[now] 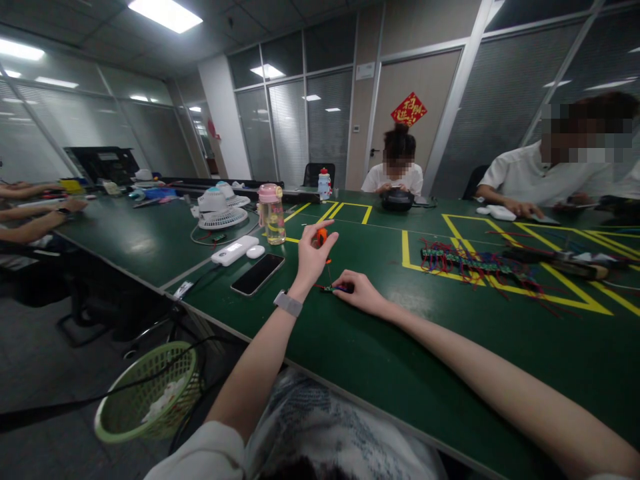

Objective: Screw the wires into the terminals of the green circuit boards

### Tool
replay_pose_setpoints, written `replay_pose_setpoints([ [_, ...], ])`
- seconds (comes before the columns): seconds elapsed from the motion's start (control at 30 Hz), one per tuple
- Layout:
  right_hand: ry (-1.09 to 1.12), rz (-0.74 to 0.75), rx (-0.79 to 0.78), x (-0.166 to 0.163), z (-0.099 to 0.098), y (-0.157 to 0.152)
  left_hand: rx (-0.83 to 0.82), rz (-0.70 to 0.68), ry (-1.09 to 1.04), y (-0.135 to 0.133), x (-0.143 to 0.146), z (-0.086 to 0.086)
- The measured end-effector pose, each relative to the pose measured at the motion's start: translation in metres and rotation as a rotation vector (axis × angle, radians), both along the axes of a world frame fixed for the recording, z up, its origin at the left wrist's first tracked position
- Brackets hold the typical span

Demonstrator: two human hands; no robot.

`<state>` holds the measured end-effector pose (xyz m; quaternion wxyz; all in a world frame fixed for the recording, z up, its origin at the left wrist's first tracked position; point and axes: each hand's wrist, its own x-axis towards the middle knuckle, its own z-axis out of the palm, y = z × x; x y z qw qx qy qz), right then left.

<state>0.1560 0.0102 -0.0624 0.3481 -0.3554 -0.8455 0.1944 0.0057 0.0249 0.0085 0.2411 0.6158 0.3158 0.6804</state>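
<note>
My left hand is raised above the green table, its fingers pinched on a small orange part from which a thin red wire hangs down. My right hand rests on the table, fingers closed on a small dark component at the wire's lower end. A grey watch band circles my left wrist.
A black phone, a white power bank, a pink-lidded bottle and small fans lie to the left. A heap of red-wired parts sits inside yellow floor-tape boxes at right. Other people sit around the table. A green basket stands below.
</note>
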Motion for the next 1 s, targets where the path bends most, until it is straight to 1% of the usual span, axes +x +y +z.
replay_pose_setpoints([
  [0.03,0.0,0.002,-0.001,0.0,0.0002,-0.0002,0.018,0.022,0.013,-0.0004,-0.0005,0.0004],
  [0.07,0.0,0.003,-0.003,-0.0001,0.0004,-0.0003,0.018,-0.003,0.007,-0.0005,-0.0007,0.0008],
  [0.17,0.0,-0.005,-0.008,-0.0002,0.0004,-0.0003,-0.084,-0.238,-0.077,-0.0008,0.001,0.001],
  [0.2,0.0,-0.006,-0.007,-0.0003,0.0002,0.0,-0.118,-0.286,-0.096,-0.0011,0.0019,0.001],
  [0.23,0.001,-0.006,-0.006,-0.0003,-0.0001,0.0002,-0.134,-0.291,-0.095,-0.0016,0.0026,0.0009],
  [0.27,0.003,-0.005,-0.005,-0.0002,-0.0005,0.0005,-0.124,-0.254,-0.075,-0.0023,0.003,0.001],
  [0.37,0.009,0.001,-0.009,0.0,-0.0012,0.0012,-0.013,-0.05,0.011,-0.0041,0.002,0.0017],
  [0.4,0.011,0.002,-0.011,0.0001,-0.0014,0.0012,0.013,-0.015,0.023,-0.0042,0.0014,0.002],
  [0.43,0.011,0.002,-0.013,0.0001,-0.0014,0.0012,0.021,-0.017,0.013,-0.0041,0.0011,0.0021],
  [0.47,0.009,0.001,-0.012,0.0001,-0.0015,0.0012,0.009,-0.057,-0.015,-0.0038,0.001,0.0022],
  [0.53,0.007,-0.001,-0.007,-0.0001,-0.0015,0.001,-0.048,-0.181,-0.082,-0.003,0.0015,0.0018],
  [0.57,0.007,-0.002,-0.004,-0.0002,-0.0014,0.0008,-0.075,-0.218,-0.102,-0.0027,0.0019,0.0016],
  [0.6,0.007,-0.002,-0.003,-0.0004,-0.0013,0.0007,-0.088,-0.219,-0.104,-0.0026,0.0022,0.0014],
  [0.63,0.007,-0.002,-0.002,-0.0005,-0.0011,0.0005,-0.084,-0.181,-0.086,-0.0027,0.0022,0.0013],
  [0.73,0.003,-0.001,-0.001,-0.0008,-0.0002,-0.0001,-0.004,0.025,0.01,-0.0036,0.0008,0.002],
  [0.77,0.0,-0.001,-0.001,-0.0008,0.0001,-0.0002,0.015,0.06,0.033,-0.0038,0.0002,0.0023],
  [0.8,-0.002,-0.001,-0.003,-0.0008,0.0004,-0.0003,0.021,0.058,0.04,-0.0037,-0.0001,0.0026],
  [0.83,-0.003,-0.002,-0.005,-0.0008,0.0005,-0.0003,0.011,0.02,0.029,-0.0035,0.0,0.0028],
  [0.93,0.0,-0.003,-0.008,-0.0005,-0.0001,0.0001,-0.074,-0.183,-0.055,-0.0026,0.0017,0.0025],
  [0.97,0.004,-0.001,-0.007,-0.0004,-0.0005,0.0002,-0.102,-0.219,-0.072,-0.0025,0.0023,0.0023],
  [1.0,0.008,-0.001,-0.006,-0.0003,-0.0007,0.0003,-0.117,-0.219,-0.072,-0.0026,0.0026,0.0022],
])
